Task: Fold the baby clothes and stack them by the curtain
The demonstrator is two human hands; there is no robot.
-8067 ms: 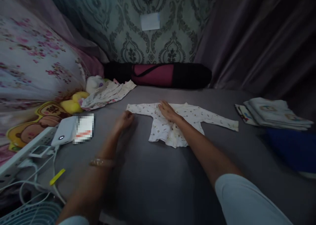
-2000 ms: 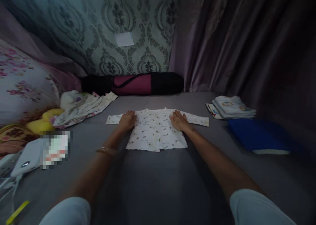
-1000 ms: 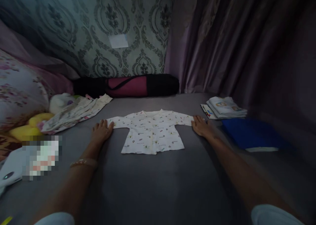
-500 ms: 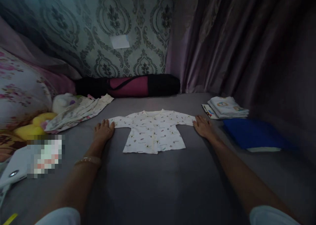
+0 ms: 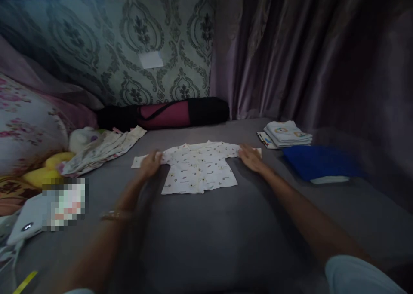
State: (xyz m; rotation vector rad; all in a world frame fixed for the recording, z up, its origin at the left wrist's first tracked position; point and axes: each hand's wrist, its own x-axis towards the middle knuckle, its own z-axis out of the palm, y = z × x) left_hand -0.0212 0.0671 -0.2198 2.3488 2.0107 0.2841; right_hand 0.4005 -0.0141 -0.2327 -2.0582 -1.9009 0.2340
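Shirt as the clock centre, 12 pointing away from me. The little white shirt [image 5: 206, 167] lies flat on the grey surface [image 5: 200, 234], front up, small prints all over, sleeves stretched toward 9 and 3, hem at 6.

My left hand [image 5: 151, 161] is at 9, over the sleeve on that side, with the cuff poking out past it. It's blurry, so I can't tell if it's wide, narrow or pinching any cloth. There's a bracelet [image 5: 111, 215] on that arm. My right hand [image 5: 249, 155] is at about 3, palm down over the other sleeve, fingers stretched out rather than curled, a bit of cuff showing beyond. Can't tell how firmly either one touches.

Around it: a black and pink bag [image 5: 167, 114] lies lengthwise at 11 to 12, against the patterned wall [image 5: 106, 40]. Folded cloths [image 5: 287, 131] sit at 2, with something blue [image 5: 318, 160] just beside them near 3. Rumpled clothes [image 5: 108, 150] are at 10, touching a yellow plush [image 5: 45, 171]. A white device [image 5: 30, 216] is at 8.
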